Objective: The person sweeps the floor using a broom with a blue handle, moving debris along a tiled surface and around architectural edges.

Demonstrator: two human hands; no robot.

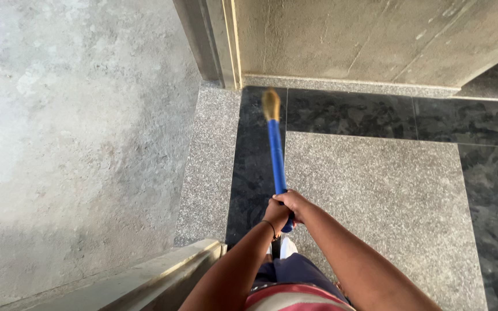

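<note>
Both the left hand [274,214] and the right hand [293,203] were wrapped tightly around the lower end of a blue broom handle [276,156]. The handle reached forward over the dark floor tiles [350,112], its blurred straw-coloured tip [271,104] near the doorway corner [226,75].

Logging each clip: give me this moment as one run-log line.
left hand: gripping broom | right hand: gripping broom | broom: blue handle, bristle end blurred, over dark tile strip | wall: ahead
</note>
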